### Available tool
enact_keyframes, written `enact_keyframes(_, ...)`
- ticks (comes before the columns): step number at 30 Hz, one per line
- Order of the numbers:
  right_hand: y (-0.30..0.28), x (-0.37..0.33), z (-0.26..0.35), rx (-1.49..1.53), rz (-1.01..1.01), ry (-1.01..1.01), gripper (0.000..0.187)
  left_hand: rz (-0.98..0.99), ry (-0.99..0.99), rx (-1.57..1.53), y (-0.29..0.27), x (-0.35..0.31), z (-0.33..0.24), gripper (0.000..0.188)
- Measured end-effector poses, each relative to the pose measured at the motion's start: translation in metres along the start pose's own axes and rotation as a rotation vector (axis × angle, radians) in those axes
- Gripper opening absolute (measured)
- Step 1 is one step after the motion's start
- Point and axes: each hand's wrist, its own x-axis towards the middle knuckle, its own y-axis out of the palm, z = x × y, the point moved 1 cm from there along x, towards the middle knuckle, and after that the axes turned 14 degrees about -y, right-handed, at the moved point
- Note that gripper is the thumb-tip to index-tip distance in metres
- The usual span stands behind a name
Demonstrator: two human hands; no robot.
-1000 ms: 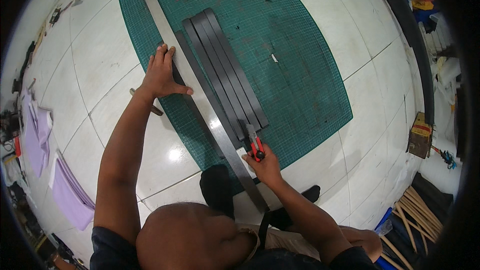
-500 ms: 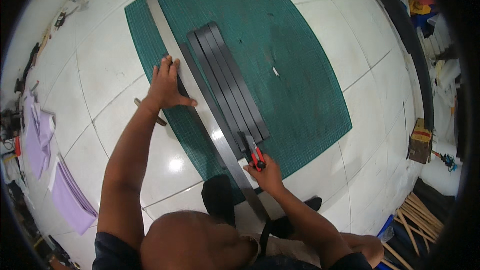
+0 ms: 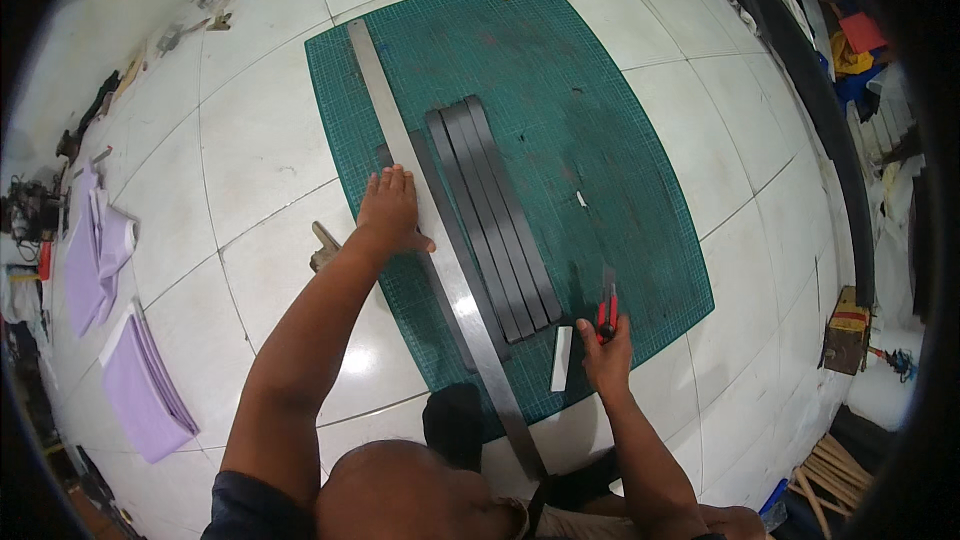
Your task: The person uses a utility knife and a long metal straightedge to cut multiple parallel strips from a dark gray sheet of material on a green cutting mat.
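steel ruler point(image 3: 456, 285), long and flat, slants from the upper left of the mat point(image 3: 630, 220) down to the lower centre of the frame, and your left hand point(image 3: 390, 215) is the nearer one, lying on it palm down. your left fingers are stretched out and grasp nothing, pointing up the frame along the ruler's left edge, with the thumb spread away onto the metal. a dark grey strip point(image 3: 445, 205) lies beneath the ruler, showing along both sides, its long axis nearly the same as the ruler's.

your right hand point(image 3: 608, 358) is right of the frame's centre, well apart from the ruler. its fingers are curled closed around a red and black knife point(image 3: 607, 312), the blade pointing up the frame. between knife and ruler lie the dark bars point(image 3: 495, 230), side by side, running roughly along the ruler's slant. a white block point(image 3: 561, 360) rests just left of your right thumb; whether they touch, you cannot tell from here.
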Motion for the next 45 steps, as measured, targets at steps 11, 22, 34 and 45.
enact_keyframes(11,0.091,0.057,0.093,-0.105,0.385,-0.345,0.041,0.129,-0.063,0.137,-0.018,-0.015,-0.019,0.160)
enact_keyframes(22,0.191,0.170,0.210,-0.288,0.520,-0.429,0.035,0.169,-0.050,0.130,-0.024,-0.015,-0.020,0.153)
enact_keyframes(34,0.189,0.186,0.238,-0.313,0.686,-0.298,0.040,0.172,-0.044,0.158,-0.026,-0.020,-0.016,0.152)
enact_keyframes(45,0.105,0.036,0.125,-0.374,0.821,-0.086,0.034,0.178,-0.084,0.175,-0.024,-0.017,-0.023,0.157)
